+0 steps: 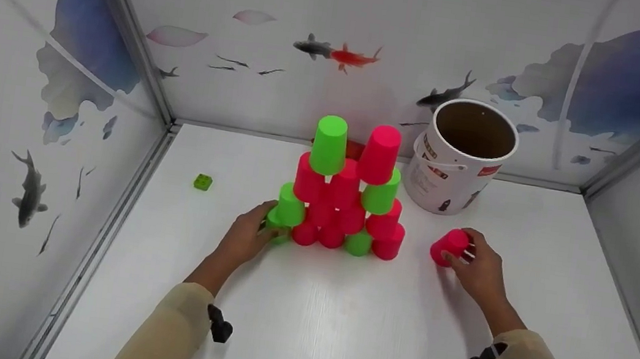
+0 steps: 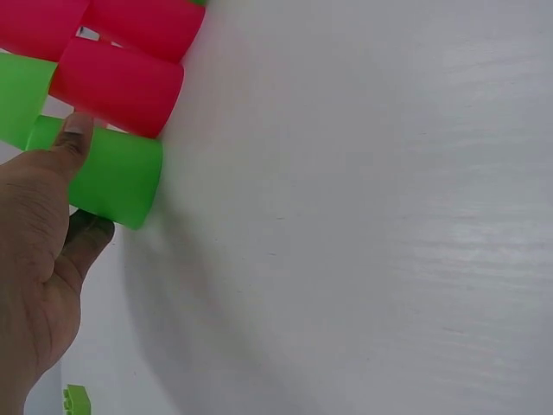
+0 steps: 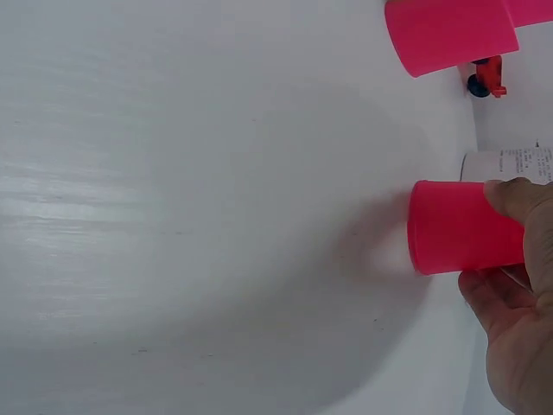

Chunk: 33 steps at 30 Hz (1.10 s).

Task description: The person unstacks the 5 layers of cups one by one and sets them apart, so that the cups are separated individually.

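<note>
Upside-down pink and green cups stand in a stepped stack, with a green cup point(image 1: 330, 144) and a pink cup point(image 1: 380, 154) side by side on its top tier. At the stack's lower left corner, my left hand point(image 1: 248, 233) holds the bottom green cup point(image 2: 114, 177) between thumb and fingers, just below another green cup point(image 1: 291, 205). My right hand point(image 1: 479, 265), apart from the stack on the right, grips a single pink cup point(image 3: 462, 227) around its sides. That cup is upside down and slightly tilted, its rim close to the table.
Behind my right hand stands a white bucket point(image 1: 443, 183) with a handle, near the back wall. A small green toy brick point(image 1: 203, 182) lies on the white table point(image 1: 301, 325) to the left. Behind the stack, a red object point(image 3: 491, 76) with black parts partly shows.
</note>
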Each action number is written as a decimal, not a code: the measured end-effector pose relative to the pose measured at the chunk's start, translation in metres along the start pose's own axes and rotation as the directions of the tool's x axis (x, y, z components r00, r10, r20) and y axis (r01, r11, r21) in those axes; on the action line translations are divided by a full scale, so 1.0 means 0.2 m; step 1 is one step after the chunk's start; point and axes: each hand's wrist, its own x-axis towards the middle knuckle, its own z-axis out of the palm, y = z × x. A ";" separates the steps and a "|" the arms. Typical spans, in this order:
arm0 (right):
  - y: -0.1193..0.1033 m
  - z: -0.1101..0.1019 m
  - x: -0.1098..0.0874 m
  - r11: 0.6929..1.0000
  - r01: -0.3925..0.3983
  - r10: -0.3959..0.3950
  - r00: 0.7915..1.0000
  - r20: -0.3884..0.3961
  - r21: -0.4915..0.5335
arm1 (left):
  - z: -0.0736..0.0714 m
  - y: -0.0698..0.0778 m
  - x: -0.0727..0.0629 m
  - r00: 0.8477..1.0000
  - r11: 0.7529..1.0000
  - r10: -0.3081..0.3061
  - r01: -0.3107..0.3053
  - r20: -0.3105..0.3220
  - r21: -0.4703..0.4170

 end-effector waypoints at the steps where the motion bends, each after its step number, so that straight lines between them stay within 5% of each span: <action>1: 0.01 0.01 0.00 1.000 -0.003 0.003 1.000 0.003 0.000 | 0.00 0.00 0.00 1.000 1.000 0.003 -0.003 -0.001 -0.001; 15: -0.02 0.00 0.00 1.000 -0.007 0.007 1.000 0.023 -0.026 | -0.01 0.00 0.00 1.000 1.000 -0.013 0.013 0.013 -0.017; 24: -0.26 -0.14 0.05 0.976 0.149 -0.160 0.986 -0.056 -0.157 | 0.01 -0.01 0.01 1.000 0.999 -0.023 0.023 0.014 -0.029; 28: -0.47 -0.22 0.06 0.951 0.272 -0.288 0.952 -0.104 -0.144 | 0.01 0.00 0.01 0.999 0.999 -0.029 0.030 0.021 -0.041; 33: -0.76 -0.25 0.06 0.888 0.452 -0.459 0.874 -0.158 -0.081 | 0.00 0.01 0.01 0.998 0.998 -0.052 0.053 0.022 -0.033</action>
